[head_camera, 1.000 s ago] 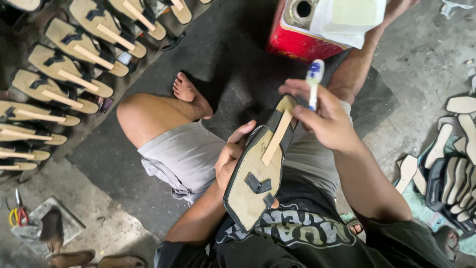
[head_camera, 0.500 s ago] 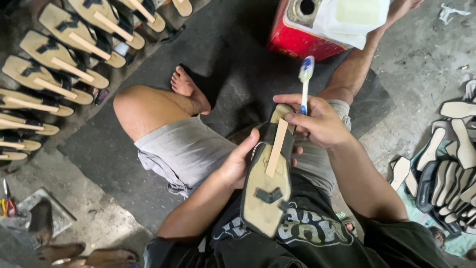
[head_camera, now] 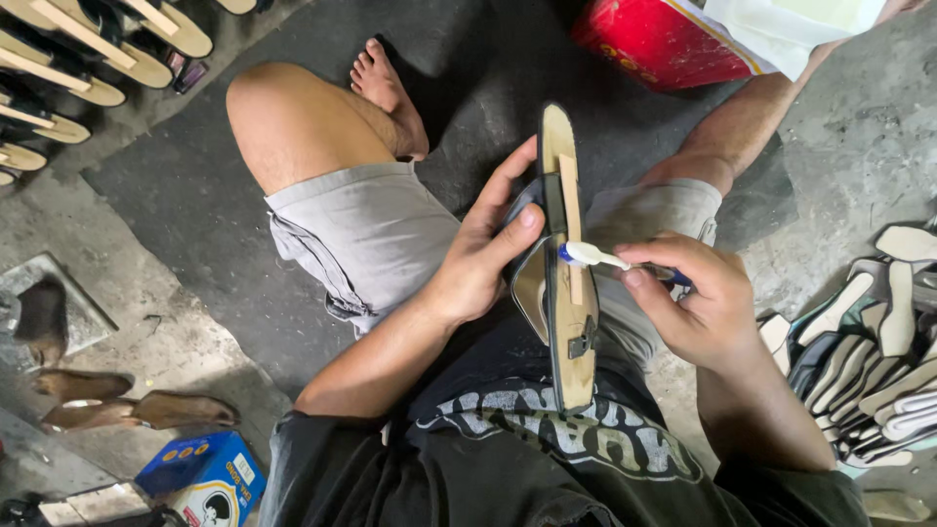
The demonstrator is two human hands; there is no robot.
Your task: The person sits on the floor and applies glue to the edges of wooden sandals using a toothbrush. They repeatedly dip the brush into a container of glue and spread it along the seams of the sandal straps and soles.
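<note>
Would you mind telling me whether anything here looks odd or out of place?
Only the tool: the right hand works a toothbrush across the sandal sole that the left hand steadies. Nothing looks spilled or broken.

Floor: grey concrete floor (head_camera: 859, 156) with a dark mat (head_camera: 185, 205) laid over its middle part.

Well to the left of the left hand (head_camera: 478, 263), a row of tan sandal soles (head_camera: 68, 59) lies along the mat's far edge. Nearer, to the lower left of that hand, lie two brown shoe pieces (head_camera: 137, 410) and a blue box (head_camera: 205, 473). Beyond both hands stands a red container (head_camera: 664, 44). Just right of the right hand (head_camera: 703, 303), a pile of pale and dark soles (head_camera: 869, 342) lies on bare concrete.
</note>
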